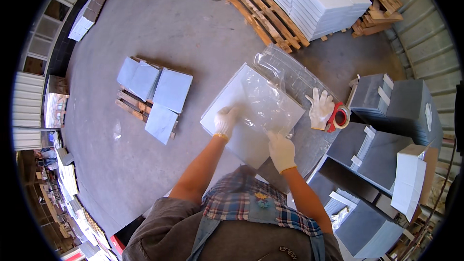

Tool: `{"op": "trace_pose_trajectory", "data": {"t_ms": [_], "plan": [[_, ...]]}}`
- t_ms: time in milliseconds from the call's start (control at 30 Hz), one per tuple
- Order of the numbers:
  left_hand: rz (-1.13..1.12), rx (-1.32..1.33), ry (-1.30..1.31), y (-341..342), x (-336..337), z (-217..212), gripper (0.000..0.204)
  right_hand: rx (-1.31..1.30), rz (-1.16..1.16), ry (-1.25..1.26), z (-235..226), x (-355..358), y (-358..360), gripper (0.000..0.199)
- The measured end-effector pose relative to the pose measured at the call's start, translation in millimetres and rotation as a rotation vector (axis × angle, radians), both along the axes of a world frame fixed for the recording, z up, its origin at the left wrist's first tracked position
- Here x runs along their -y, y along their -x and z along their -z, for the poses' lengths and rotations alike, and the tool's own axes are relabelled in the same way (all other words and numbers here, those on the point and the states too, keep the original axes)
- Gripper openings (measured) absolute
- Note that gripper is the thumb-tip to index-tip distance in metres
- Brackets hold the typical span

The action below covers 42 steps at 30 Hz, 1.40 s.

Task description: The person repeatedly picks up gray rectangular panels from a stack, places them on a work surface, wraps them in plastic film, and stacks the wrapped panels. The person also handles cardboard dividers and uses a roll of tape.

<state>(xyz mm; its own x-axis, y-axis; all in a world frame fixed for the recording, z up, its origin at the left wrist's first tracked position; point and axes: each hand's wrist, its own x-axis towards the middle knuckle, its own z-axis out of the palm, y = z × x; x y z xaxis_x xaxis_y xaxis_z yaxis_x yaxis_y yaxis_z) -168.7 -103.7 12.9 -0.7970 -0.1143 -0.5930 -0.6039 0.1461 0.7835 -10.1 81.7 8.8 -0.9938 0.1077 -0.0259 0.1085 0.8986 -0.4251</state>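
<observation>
A square white panel or slab (223,97) lies turned on the worktable in front of me. Clear, wrinkled plastic film (270,97) covers its right part and shines with reflections. My left hand (225,120), in a white knit glove, is closed at the film's left side, over the panel. Near the panel's front right edge, my gloved right hand (281,152) grips the film, its fingers pointing away from me. Beyond the panel, more clear plastic (295,70) is spread. To the right, a loose white glove (320,108) lies beside a red tape dispenser (337,117).
Grey-blue slabs (174,89) rest on a low wooden pallet at left. White slabs are stacked (324,5) beside a wooden pallet (268,15) at the back. Dark slab stacks (365,152) and a white carton (408,181) stand close on my right.
</observation>
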Motion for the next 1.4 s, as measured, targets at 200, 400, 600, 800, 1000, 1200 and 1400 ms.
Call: {"op": "trace_pose_trajectory", "data": {"t_ms": [200,400,600,800,1000,1200,1400], "plan": [[0.220,-0.164,0.574,5.1,41.3,-5.0,0.038,0.205,0.094,0.201,1.1,60.5,3.5,0.042],[0.346,-0.506,1.182,5.9,45.2,0.5,0.024,0.272,0.076,0.414,-13.9,84.4,13.4,0.046],[0.876,-0.836,1.049,-13.7,-9.5,14.4,0.025,0.224,0.138,0.366,9.7,93.5,7.7,0.046],[0.788,-1.024,0.827,-9.6,-55.0,30.2,0.037,0.263,0.177,0.401,30.9,103.1,-16.9,0.045],[1.061,-0.986,0.779,-31.6,-68.2,11.9,0.065,0.252,0.090,0.507,29.7,85.0,-38.3,0.041],[1.148,-0.912,0.804,-35.9,-68.0,5.4,0.069,0.263,0.218,0.590,-29.3,27.4,-0.8,0.037],[1.156,-0.786,0.992,-59.8,-91.4,-12.0,0.057,0.240,-0.034,0.158,-53.1,55.1,73.7,0.064]]}}
